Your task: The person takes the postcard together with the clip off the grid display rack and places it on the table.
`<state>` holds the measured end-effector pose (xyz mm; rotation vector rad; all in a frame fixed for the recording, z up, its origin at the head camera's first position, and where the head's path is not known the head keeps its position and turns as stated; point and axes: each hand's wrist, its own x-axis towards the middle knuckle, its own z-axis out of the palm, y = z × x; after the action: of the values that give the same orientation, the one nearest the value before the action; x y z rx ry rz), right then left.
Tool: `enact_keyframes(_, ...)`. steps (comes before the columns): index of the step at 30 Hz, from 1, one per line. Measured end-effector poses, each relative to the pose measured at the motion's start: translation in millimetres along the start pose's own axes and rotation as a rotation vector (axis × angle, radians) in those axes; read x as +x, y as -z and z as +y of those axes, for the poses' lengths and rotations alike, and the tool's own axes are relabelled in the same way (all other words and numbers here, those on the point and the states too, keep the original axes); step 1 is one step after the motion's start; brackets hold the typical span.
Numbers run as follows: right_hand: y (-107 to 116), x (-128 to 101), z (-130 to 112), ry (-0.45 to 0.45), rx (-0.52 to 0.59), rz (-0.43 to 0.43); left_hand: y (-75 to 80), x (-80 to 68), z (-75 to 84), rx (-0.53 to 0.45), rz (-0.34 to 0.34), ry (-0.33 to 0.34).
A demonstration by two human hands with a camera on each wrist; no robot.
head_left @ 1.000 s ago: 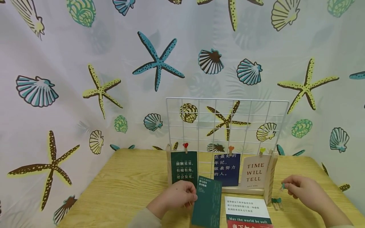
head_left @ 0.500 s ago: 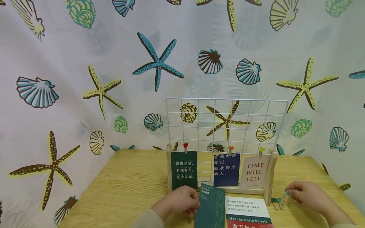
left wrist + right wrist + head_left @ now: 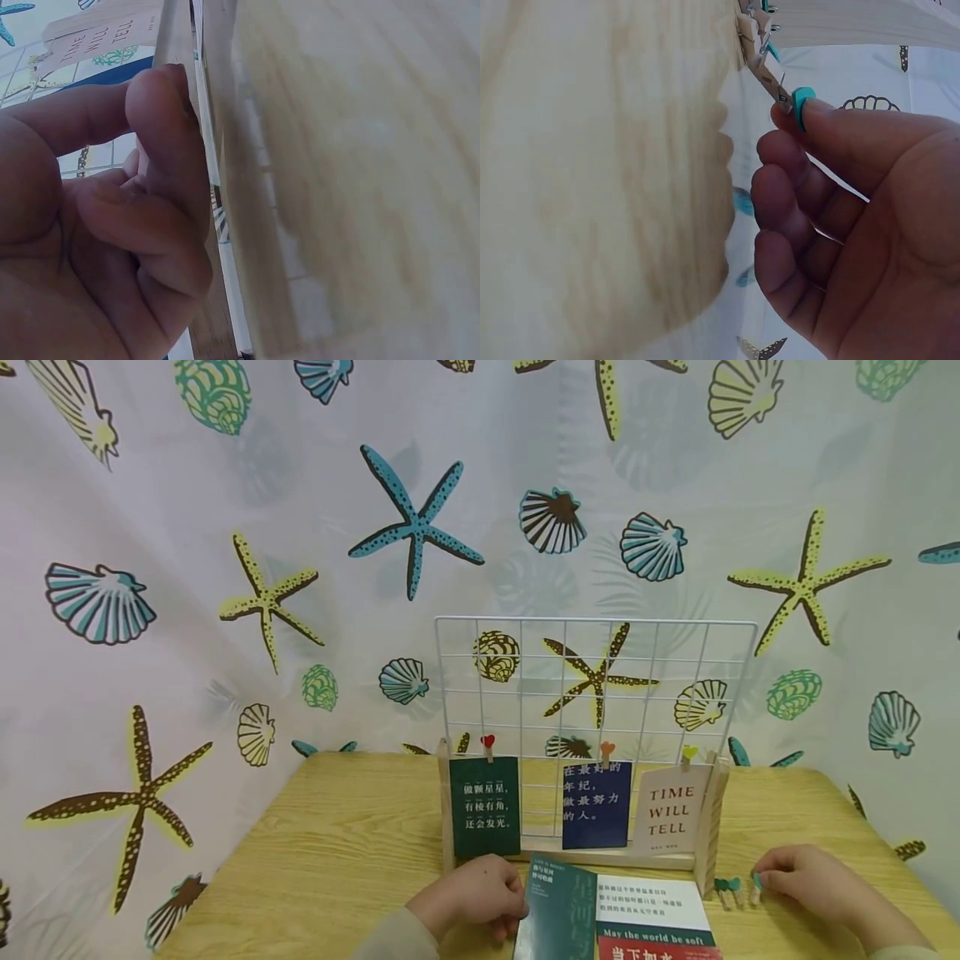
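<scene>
Three cards hang on a wht wire grid [image 3: 600, 621] w/ a wooden base [image 3: 630, 860]: dk green card [image 3: 486, 818] under a red-heart clip [image 3: 489, 743], blue card [image 3: 596, 822] under an orange-heart clip [image 3: 607, 750], "TIME WILL TELL" card [image 3: 670, 817] under a yel-green-heart clip [image 3: 687, 755]. In front, tall teal card [image 3: 558, 914] lies on the wood table [image 3: 337, 827], its R edge meeting the wht card [image 3: 648, 902]; red card [image 3: 660, 951] overlaps that one's lower edge, cut off by the frame. L hand [image 3: 480, 893] is at teal card's L edge, fingers bent; can't tell if it grips or just touches. R hand [image 3: 813, 883] pinches a teal-heart clip [image 3: 756, 882] btwn thumb & index, other fingers curled, see R wrist cam. Couple more teal clips [image 3: 734, 885] lie just beside it, nr the base's R post. Shell/starfish-print cloth [image 3: 300, 485] behind.
</scene>
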<state>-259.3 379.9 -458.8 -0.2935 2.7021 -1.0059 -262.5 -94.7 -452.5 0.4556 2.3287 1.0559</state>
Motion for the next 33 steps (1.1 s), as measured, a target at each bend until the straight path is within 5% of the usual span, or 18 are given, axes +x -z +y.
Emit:
enact_keyframes(20,-8.4,7.5,-4.1,-0.033,-0.048,0.008,1.7,0.3,-4.7,0.027,-0.061,0.058)
enact_keyframes(33,-6.6,9.2,-8.0,-0.087,-0.097,0.065,-0.1,-2.9,2.8,0.117,0.020,0.012)
